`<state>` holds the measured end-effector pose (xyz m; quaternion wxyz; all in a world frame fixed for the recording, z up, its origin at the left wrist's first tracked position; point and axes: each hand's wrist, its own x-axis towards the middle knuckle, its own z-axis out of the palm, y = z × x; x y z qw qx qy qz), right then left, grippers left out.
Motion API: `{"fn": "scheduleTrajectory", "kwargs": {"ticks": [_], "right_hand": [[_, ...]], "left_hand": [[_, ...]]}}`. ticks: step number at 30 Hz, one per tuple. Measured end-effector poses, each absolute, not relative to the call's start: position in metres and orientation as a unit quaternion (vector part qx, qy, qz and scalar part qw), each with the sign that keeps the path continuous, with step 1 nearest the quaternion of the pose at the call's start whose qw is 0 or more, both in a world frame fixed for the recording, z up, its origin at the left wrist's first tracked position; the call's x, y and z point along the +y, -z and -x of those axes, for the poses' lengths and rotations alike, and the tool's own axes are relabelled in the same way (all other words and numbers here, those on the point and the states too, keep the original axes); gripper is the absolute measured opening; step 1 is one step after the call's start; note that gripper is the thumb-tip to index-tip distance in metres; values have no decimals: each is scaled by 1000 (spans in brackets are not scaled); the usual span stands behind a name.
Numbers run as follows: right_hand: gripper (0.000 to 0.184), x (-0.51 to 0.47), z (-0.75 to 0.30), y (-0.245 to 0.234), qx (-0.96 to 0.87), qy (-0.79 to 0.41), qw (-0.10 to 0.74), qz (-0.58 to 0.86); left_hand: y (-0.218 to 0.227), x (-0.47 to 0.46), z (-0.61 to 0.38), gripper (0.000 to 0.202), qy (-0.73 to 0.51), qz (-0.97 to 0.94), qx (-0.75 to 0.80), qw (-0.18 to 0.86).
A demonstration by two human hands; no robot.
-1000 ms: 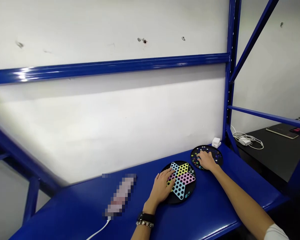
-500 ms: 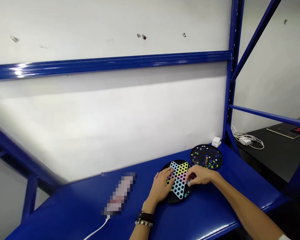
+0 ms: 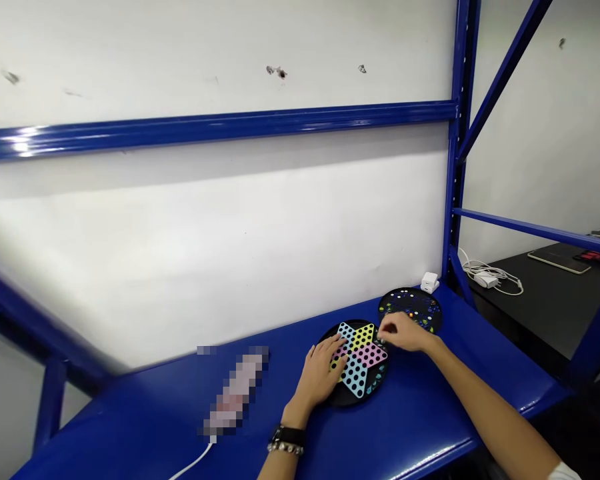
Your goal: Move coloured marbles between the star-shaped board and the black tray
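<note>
A round black game board (image 3: 359,370) with a star of blue, yellow and pink hole fields lies on the blue shelf. My left hand (image 3: 321,373) rests flat on the board's left side, fingers stretched out. My right hand (image 3: 404,333) hovers over the board's upper right edge with its fingertips pinched together; what they hold is too small to name. Behind it sits a round black tray (image 3: 411,305) scattered with several small coloured pieces.
A white charger block (image 3: 430,282) stands by the blue upright post (image 3: 455,173). A blurred pinkish object (image 3: 235,390) with a white cable lies at left on the shelf. A black table (image 3: 550,293) to the right carries a white adapter with cable and a tablet.
My right hand left the tray of pieces, came over the star board, and now sits at the board's upper right edge. My left hand stayed on the board.
</note>
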<state>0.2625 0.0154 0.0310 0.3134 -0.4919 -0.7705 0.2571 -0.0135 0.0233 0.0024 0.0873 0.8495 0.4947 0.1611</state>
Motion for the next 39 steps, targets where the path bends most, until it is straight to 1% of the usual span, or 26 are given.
{"fn": "scheduleTrajectory", "kwargs": {"ticks": [2,4,7,10,14,19,22,24,25,28,30,31,34,39], "right_hand": [[19,21,-282,-32,-734,-185,326,567],[19,25,-306,-29,-704,-161,312,617],[15,29,-341,-21,-684,-196,269,649],[13,31,-357,-13,-689,-231,262,635],[10,31,-351,-11,-707,-256,234,616],[13,29,-342,-13,-702,-266,186,634],[13,28,-342,-15,-695,-263,174,646],[14,27,-340,-17,-698,-253,190,642],[17,26,-339,-19,-701,-247,212,635],[20,26,-332,-24,-689,-219,316,614],[17,27,-327,-25,-670,-202,367,613],[14,28,-324,-24,-667,-199,377,611],[9,32,-316,-16,-685,-213,368,591],[14,34,-308,-3,-718,-219,318,579]], "left_hand": [[-3,23,13,42,-159,-850,495,87],[-3,23,12,42,-156,-848,498,90],[-4,23,12,42,-157,-847,499,92],[-4,23,12,42,-164,-848,496,92],[-4,23,12,42,-161,-846,498,106],[-4,23,12,42,-163,-845,498,106],[-3,23,12,42,-163,-846,497,103],[-3,24,13,42,-161,-846,498,102],[-4,24,13,42,-159,-846,498,101],[-5,23,12,41,-159,-847,497,99],[-6,22,12,41,-162,-849,493,101],[-6,22,12,41,-164,-849,492,102],[-7,22,12,41,-165,-848,493,104],[-7,22,11,42,-159,-846,496,113]]}}
